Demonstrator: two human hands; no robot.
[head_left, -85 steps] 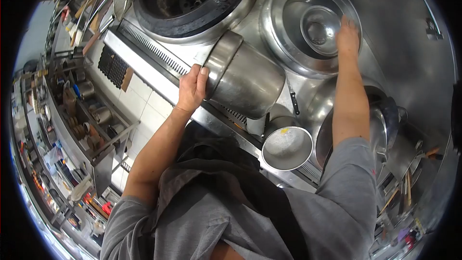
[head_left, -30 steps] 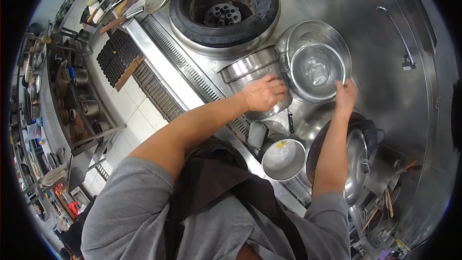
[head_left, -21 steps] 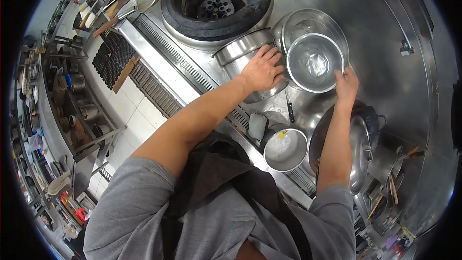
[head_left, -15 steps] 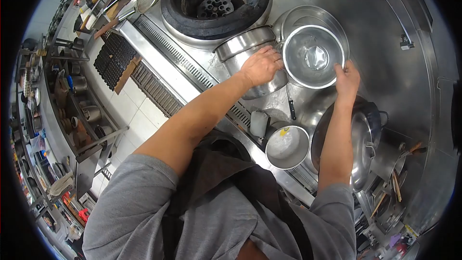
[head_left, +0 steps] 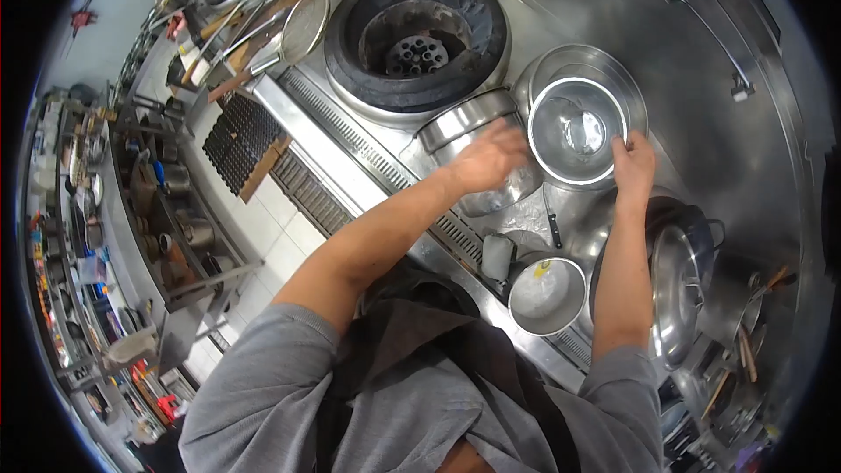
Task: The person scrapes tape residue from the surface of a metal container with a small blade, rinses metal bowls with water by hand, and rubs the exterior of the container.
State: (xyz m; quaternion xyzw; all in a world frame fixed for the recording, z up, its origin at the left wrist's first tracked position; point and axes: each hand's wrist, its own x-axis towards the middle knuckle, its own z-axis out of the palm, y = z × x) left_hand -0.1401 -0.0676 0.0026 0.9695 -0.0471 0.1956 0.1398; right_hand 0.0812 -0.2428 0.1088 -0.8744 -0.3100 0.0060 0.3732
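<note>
Gripping the rim of a round metal bowl (head_left: 576,140), the right hand (head_left: 636,162) keeps its thumb at the inner edge. That bowl overlaps a wider basin (head_left: 615,65) in view; whether the 2 touch, I cannot tell. Over a steel pot (head_left: 467,121) just beside them, the left hand (head_left: 492,158) is blurred, so neither its finger spread nor contact can be told. Beyond the pot is 1 dark wok burner (head_left: 416,92). Nearer the person, on the steel bench (head_left: 528,213), lies a black-handled knife (head_left: 554,228), near a grey bowl (head_left: 547,302) with a yellow mark.
</note>
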